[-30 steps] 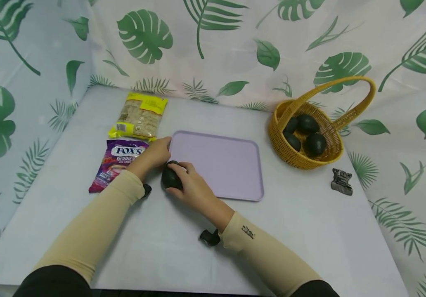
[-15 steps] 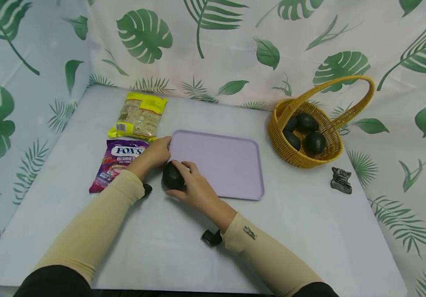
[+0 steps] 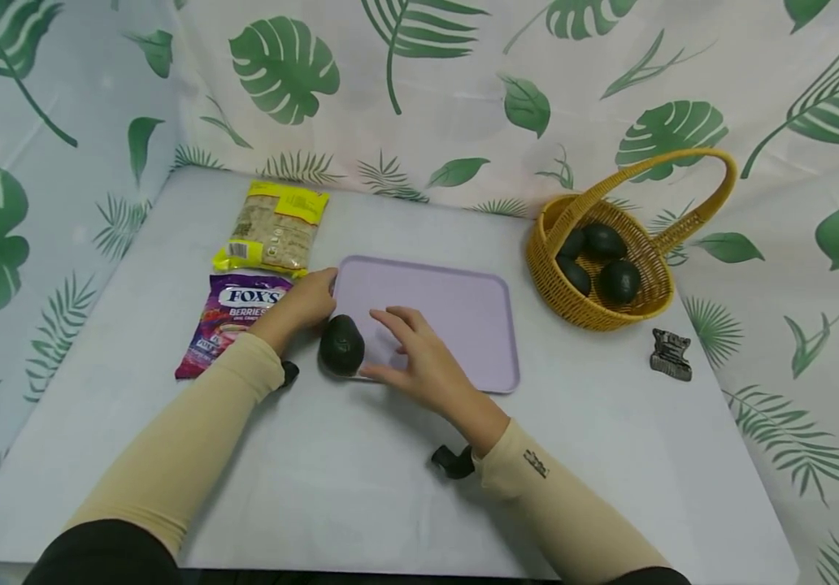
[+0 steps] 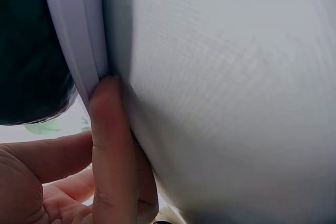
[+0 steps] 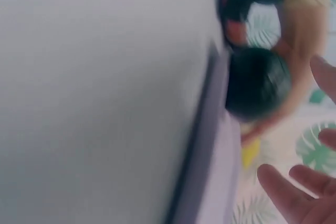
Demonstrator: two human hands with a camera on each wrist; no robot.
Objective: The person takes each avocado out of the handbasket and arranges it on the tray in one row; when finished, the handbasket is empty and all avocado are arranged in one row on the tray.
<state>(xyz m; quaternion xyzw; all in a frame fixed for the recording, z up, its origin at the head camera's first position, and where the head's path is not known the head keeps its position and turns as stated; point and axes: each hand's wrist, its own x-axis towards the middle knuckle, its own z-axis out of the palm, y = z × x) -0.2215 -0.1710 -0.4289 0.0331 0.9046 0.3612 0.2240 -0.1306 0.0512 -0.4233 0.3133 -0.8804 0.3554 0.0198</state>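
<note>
A dark green avocado point(image 3: 342, 345) sits at the near left corner of the lilac tray point(image 3: 449, 333), inside the rim in the left wrist view. My left hand point(image 3: 302, 302) holds the tray's left edge; in the left wrist view a fingertip point(image 4: 107, 90) presses the outer side of the rim. Just to the right of the avocado, my right hand point(image 3: 430, 366) is spread over the tray's front part, holding nothing. Its fingers point(image 5: 283, 190) show apart from the avocado in the right wrist view.
A wicker basket point(image 3: 595, 313) with several avocados stands at the back right. A purple Fox's candy bag point(image 3: 225, 325) lies beside the left forearm, and a yellow-ended packet point(image 3: 273, 231) lies behind it. A small dark patterned piece point(image 3: 671, 354) is at the right.
My right hand has let go of the avocado and drawn away to the right, its fingers spreading. The avocado stays at the tray's corner. My left hand has not moved.
</note>
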